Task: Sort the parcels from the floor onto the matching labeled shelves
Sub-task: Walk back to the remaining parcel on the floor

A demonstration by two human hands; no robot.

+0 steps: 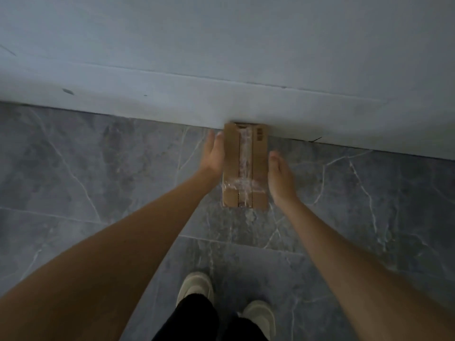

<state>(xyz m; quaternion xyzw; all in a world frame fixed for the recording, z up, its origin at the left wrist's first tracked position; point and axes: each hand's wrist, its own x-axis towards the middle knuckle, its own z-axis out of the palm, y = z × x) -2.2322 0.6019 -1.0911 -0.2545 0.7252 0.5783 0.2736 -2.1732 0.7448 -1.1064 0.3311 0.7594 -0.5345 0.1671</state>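
The left hand [213,153] lies flat and open against the left side of a cardboard box [244,166], fingers straight; the right hand [280,178] is open too, just beside the right side, contact unclear, so no grip is closed yet. The box is long, brown, taped with crinkled clear tape, its far end against the pale wall [221,57]. It sits on grey veined marble floor [98,180]; two light shoes [195,287] stand near.

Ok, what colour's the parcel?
Plain brown cardboard parcel, clear tape down the middle; head view.
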